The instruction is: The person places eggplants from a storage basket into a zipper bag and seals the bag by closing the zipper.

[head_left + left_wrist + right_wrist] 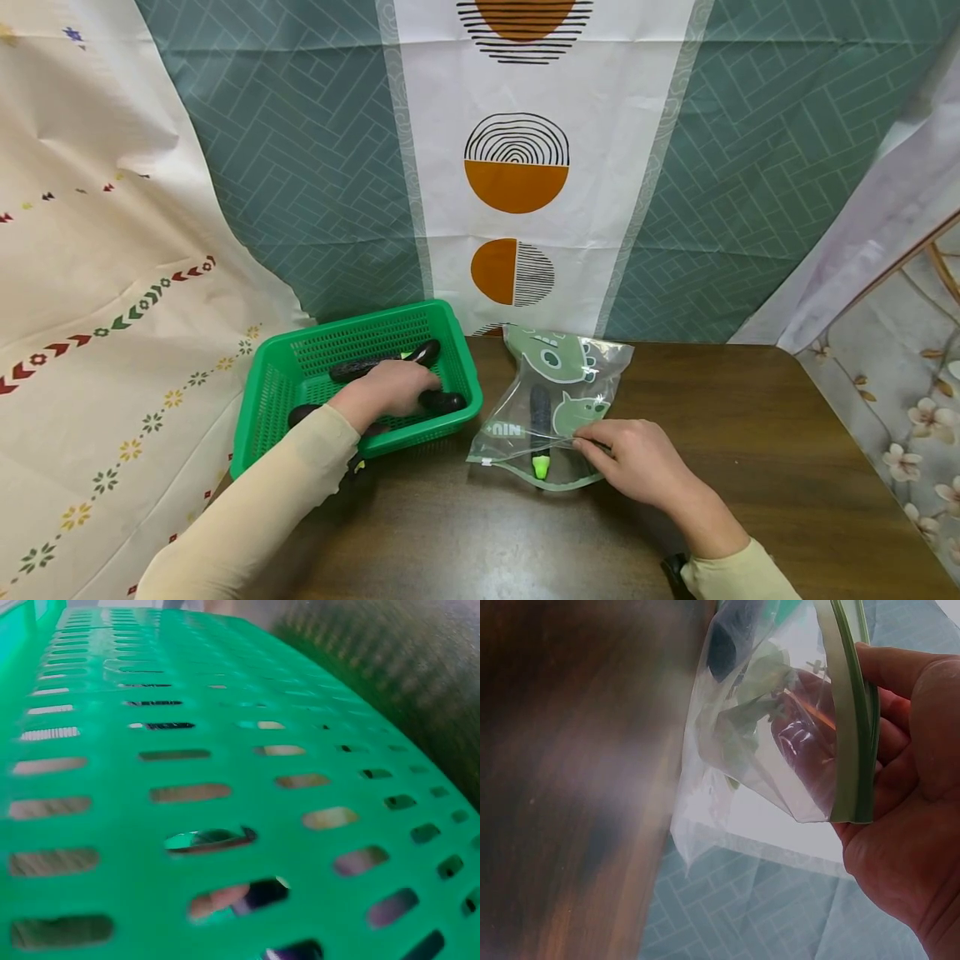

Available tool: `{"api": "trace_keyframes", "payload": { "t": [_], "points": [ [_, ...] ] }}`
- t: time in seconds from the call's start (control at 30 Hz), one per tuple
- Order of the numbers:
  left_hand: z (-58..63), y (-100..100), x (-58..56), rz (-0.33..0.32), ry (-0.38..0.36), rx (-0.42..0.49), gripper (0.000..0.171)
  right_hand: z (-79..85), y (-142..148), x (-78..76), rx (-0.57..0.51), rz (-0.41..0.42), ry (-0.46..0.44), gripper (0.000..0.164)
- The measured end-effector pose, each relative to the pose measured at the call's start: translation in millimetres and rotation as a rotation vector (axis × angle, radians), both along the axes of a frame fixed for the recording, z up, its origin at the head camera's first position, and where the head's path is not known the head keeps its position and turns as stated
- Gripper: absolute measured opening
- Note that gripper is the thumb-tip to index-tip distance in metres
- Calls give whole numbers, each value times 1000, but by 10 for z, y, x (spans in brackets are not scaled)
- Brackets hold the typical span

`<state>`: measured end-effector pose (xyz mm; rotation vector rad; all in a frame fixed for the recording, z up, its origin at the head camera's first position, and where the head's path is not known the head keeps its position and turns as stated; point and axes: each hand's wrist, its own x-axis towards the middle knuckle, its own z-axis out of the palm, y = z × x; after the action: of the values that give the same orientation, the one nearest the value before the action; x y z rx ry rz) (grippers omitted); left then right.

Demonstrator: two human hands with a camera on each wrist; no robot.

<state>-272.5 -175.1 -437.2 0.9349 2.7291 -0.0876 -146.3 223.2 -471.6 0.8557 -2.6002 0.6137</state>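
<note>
My left hand reaches into the green plastic basket, its fingers around a glossy dark eggplant near the right wall. Through the basket's slots in the left wrist view, a fingertip shows against something dark purple. My right hand pinches the right side of a clear zip bag's mouth; the bag has green cartoon prints and lies on the table. Inside it is a slim dark vegetable with a bright green end. The right wrist view shows thumb and fingers on the green zip strip.
More dark vegetables lie in the basket, one at the back and one partly behind the left sleeve. The brown wooden table meets a hanging patterned cloth at the back. A floral cloth hangs at the right.
</note>
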Motion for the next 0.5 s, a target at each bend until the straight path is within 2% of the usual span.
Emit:
{"api": "trace_keyframes", "payload": {
  "t": [0.2, 0.4, 0.5],
  "points": [
    [46, -8, 54, 54, -43, 11, 18, 0, -6, -3, 5, 3, 4, 8],
    [61, -21, 89, 92, -77, 9, 35, -9, -5, -9, 11, 3, 8, 8],
    [64, -32, 97, 102, -92, 18, 37, -11, -6, -10, 12, 4, 8, 8]
  ]
}}
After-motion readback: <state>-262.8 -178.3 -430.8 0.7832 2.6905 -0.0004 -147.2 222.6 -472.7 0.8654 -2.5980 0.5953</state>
